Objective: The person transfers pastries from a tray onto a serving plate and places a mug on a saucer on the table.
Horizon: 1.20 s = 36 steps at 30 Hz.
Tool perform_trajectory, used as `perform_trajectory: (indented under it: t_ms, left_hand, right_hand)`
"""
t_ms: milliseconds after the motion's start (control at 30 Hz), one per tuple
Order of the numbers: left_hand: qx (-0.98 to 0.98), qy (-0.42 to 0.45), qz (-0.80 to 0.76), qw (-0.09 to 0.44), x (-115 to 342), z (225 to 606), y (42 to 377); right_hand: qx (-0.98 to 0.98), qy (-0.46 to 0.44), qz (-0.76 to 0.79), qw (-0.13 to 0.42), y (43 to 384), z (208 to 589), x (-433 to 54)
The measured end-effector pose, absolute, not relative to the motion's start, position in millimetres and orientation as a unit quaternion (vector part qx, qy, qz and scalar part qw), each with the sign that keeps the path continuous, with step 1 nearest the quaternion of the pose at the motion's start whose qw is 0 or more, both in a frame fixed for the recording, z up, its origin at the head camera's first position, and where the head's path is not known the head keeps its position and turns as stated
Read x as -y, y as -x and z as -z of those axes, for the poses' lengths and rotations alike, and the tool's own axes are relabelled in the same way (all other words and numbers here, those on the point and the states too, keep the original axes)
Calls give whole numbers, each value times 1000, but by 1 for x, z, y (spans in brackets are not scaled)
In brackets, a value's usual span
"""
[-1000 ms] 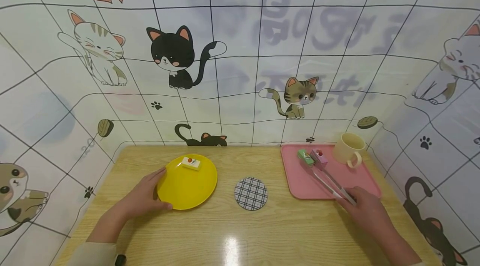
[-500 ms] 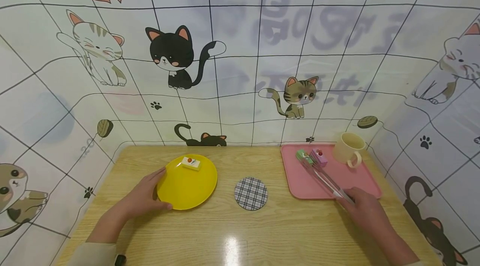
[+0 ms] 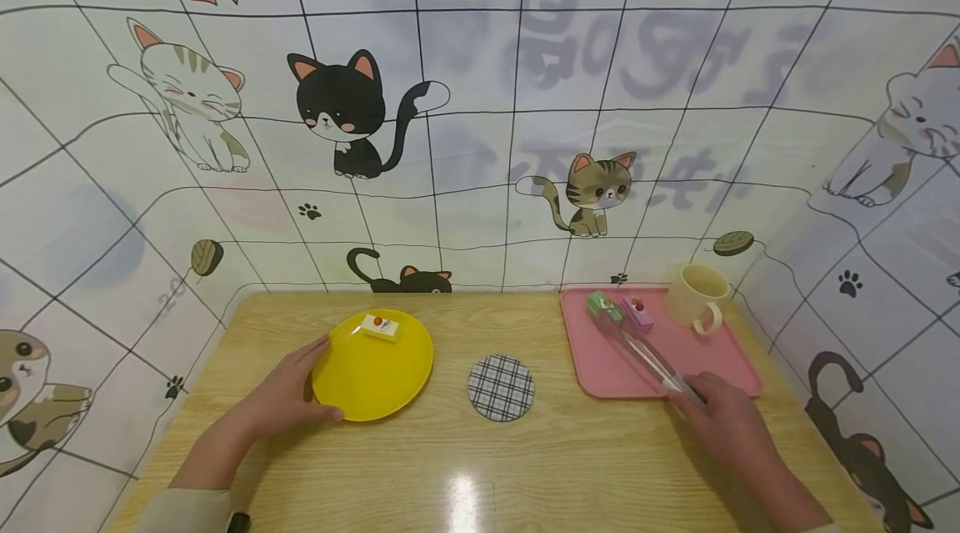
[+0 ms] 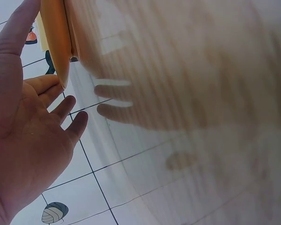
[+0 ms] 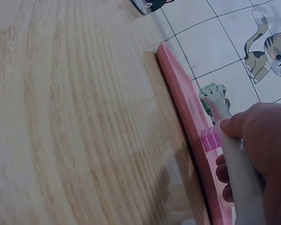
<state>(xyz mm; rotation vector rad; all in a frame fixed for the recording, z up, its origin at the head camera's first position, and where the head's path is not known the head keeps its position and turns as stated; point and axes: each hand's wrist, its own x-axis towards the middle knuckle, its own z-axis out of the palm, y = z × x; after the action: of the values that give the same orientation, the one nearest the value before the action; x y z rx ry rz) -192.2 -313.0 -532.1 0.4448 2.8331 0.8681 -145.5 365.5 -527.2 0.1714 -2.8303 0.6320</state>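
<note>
The right hand (image 3: pixel 727 420) clamps fingers and thumb round the rear of the long, slim grey tongs (image 3: pixel 686 389), seemingly to leave their tips free over the flat pink rectangular tray (image 3: pixel 727 358). Their long axis slants forward and leftward, tips at the small green cake-like block (image 3: pixel 602 305); whether they pinch it, I cannot tell. The left hand (image 3: pixel 288 394), thumb and fingers spread apart, touches the round, glossy yellow plate (image 3: pixel 375 374), probably to steady it.
</note>
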Motion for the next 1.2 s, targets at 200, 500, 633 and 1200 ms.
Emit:
perform_trajectory:
  t_ms: [200, 500, 633, 1200]
  left_hand:
    - [-943, -149, -290, 72, 312, 531, 192]
    - [-942, -151, -291, 71, 313, 531, 192]
    - [-942, -150, -292, 71, 313, 530, 191]
    - [-943, -145, -292, 70, 312, 529, 190]
  right_hand:
    - [960, -82, -213, 162, 145, 527, -362]
    - [958, -100, -218, 159, 148, 520, -353]
    - [960, -106, -214, 147, 150, 515, -346]
    - [954, -179, -200, 134, 164, 499, -303]
